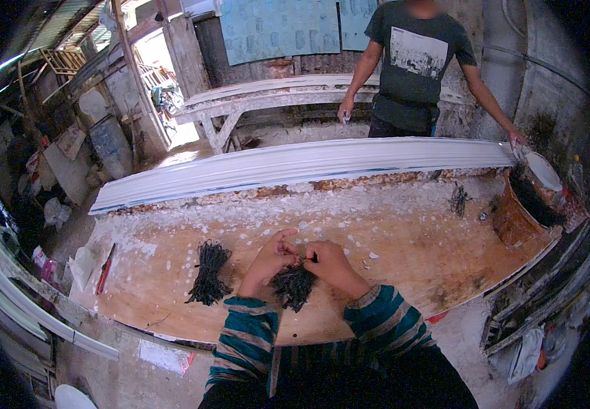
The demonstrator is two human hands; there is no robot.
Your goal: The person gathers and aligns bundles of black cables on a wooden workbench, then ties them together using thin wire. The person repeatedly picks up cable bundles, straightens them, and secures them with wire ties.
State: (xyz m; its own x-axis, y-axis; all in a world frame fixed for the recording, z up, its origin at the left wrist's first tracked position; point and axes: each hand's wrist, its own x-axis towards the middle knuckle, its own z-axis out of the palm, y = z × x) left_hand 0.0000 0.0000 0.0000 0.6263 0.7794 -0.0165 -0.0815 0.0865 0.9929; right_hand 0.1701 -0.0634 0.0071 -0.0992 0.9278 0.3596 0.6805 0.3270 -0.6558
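A bundle of thin black strands (295, 288) lies on the wooden table in front of me, its loose ends fanned toward me. My left hand (266, 264) is closed at its upper left side, the fingers curled over the top. From the other side, my right hand (336, 267) pinches at the same top end with thumb and forefinger. The fingers partly hide that end, and any fine strand between them is too small to make out. A second black bundle (209, 274), narrowed at its middle, lies left of my left hand.
Along the table's far side runs a long white moulding (295, 165). A brown bucket (516, 211) with black strands stands at the right, near a few loose strands (458, 200). A red-handled tool (105, 268) lies at the left. Across the table stands another person (414, 75).
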